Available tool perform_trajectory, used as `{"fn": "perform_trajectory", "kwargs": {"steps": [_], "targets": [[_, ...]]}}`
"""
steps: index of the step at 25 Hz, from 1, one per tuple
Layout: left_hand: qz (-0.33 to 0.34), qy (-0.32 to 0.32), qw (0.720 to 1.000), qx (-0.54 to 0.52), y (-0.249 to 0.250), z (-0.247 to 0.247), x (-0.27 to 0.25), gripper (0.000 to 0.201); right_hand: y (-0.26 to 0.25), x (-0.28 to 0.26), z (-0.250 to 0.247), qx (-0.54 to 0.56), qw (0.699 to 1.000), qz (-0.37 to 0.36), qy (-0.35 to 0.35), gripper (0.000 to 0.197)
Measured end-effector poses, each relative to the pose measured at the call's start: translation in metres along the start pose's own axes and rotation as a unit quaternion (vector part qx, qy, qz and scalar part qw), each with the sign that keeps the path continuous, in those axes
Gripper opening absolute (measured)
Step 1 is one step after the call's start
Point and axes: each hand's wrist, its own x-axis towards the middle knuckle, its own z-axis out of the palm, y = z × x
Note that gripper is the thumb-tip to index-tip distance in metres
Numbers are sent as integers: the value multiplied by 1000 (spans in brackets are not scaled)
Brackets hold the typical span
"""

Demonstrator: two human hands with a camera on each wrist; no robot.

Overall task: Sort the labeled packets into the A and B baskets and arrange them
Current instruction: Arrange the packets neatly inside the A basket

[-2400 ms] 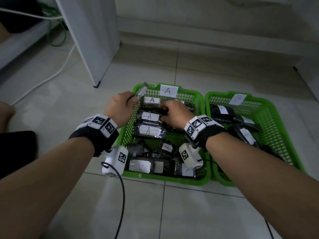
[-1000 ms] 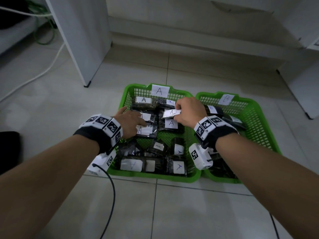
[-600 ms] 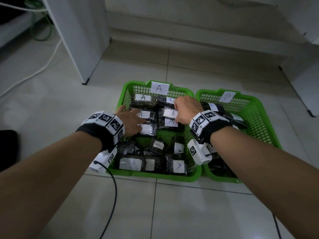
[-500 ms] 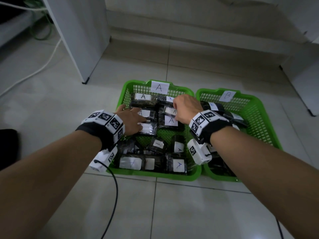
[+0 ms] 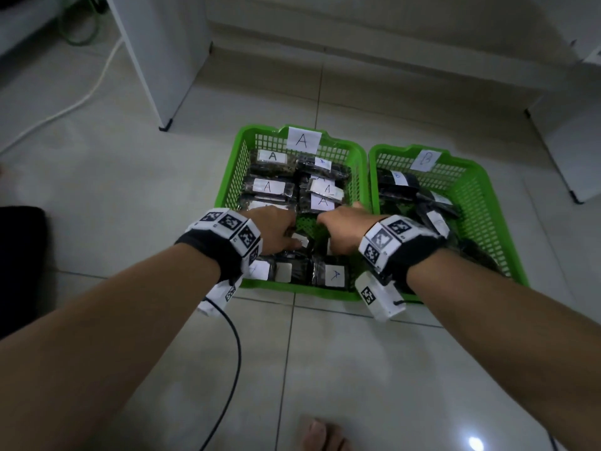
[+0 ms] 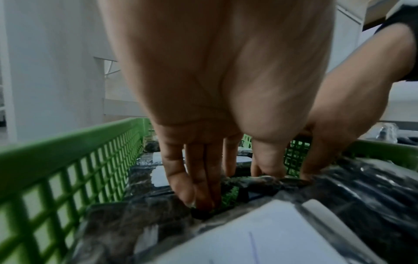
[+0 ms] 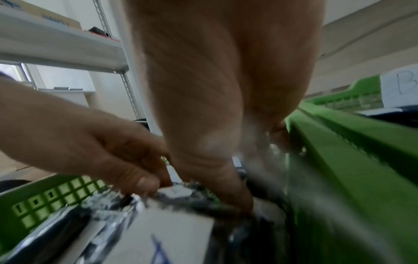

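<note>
Two green baskets stand side by side on the floor: basket A (image 5: 229, 190) on the left and basket B (image 5: 487, 190) on the right, each with a paper label. Dark packets marked A (image 5: 271, 187) lie in two rows at basket A's far end, and loose ones (image 5: 331, 275) lie along its near edge. Basket B holds dark packets (image 5: 398, 182). Both hands are down in the middle of basket A. My left hand (image 5: 276, 229) (image 6: 233, 186) pinches a dark packet (image 7: 176, 192) with a white label. Close beside it, my right hand (image 5: 341, 231) (image 7: 260, 171) grips another packet; that view is blurred.
A white cabinet (image 5: 164, 60) stands at the far left with a white cable (image 5: 81, 99) on the floor beside it. More white furniture (image 5: 572, 141) stands right of basket B. A black wrist cable (image 5: 234, 353) trails toward me, near a bare foot (image 5: 325, 434).
Both hands drew back from the far rows to the middle of basket A. The right hand left an A packet on the right row and now grips a loose one.
</note>
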Motion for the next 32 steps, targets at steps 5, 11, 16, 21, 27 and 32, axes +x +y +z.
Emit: {"fn": "perform_trajectory", "kwargs": {"steps": [5, 11, 16, 21, 27, 32], "targets": [[1, 39, 999, -34, 9, -1, 4, 48, 8, -2, -10, 128, 992, 7, 3, 44], [-21, 101, 986, -134, 0, -4, 4, 32, 46, -13, -39, 451, 890, 12, 74, 32], [-70, 160, 944, -278, -13, -17, 2, 19, 62, -11, -28, 675, 729, 45, 108, 46], [-68, 218, 893, -389, -27, -22, 1, 42, 63, -4, -26, 762, 627, 60, 151, 57], [-132, 293, 855, -407, -54, -39, -4, 37, 47, -1, -37, 698, 707, 72, 86, 36], [-139, 277, 875, -373, -58, -38, -11, 35, 24, 3, -35, 487, 871, 42, 49, 19]]}}
